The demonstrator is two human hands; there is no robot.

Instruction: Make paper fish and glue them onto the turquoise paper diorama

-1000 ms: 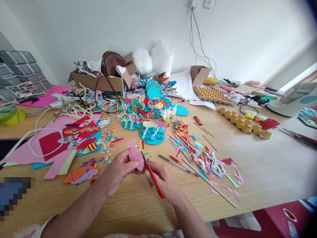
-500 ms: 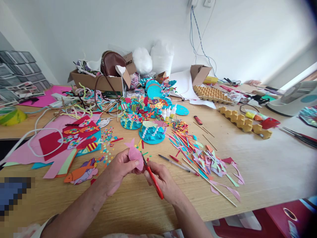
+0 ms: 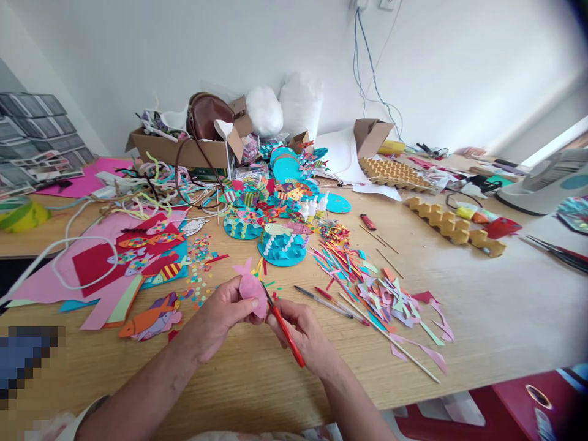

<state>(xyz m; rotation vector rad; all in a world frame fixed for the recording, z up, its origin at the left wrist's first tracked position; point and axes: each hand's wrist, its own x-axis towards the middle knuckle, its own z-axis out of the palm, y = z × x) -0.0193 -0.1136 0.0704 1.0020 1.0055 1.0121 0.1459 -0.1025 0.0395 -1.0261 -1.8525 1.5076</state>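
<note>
Between the thumb and fingers of my left hand (image 3: 229, 307) is a pink paper fish (image 3: 252, 293), its tail pointing up and away. My right hand (image 3: 301, 334) is wrapped round red-handled scissors (image 3: 287, 335), whose blades lie against the fish's right edge. How far the blades are apart I cannot make out. To the left lies a small pile of cut paper fish (image 3: 149, 321), an orange one on top. Right of my hands are pens (image 3: 323, 301), a wooden stick (image 3: 390, 340) and a heap of paper offcuts (image 3: 390, 297).
Blue bases with decorated fish (image 3: 282, 248) stand beyond my hands, beside white glue bottles (image 3: 316, 207). Coloured sheets (image 3: 98, 269) and tangled cords lie left. A cardboard box (image 3: 179, 147) holding a brown bag stands at the back. Egg cartons (image 3: 452, 226) are on the right.
The paper fish, scissors and both hands have shifted only very slightly. My right fingers have moved a little on the scissor handles. Everything else on the table stays where it was.
</note>
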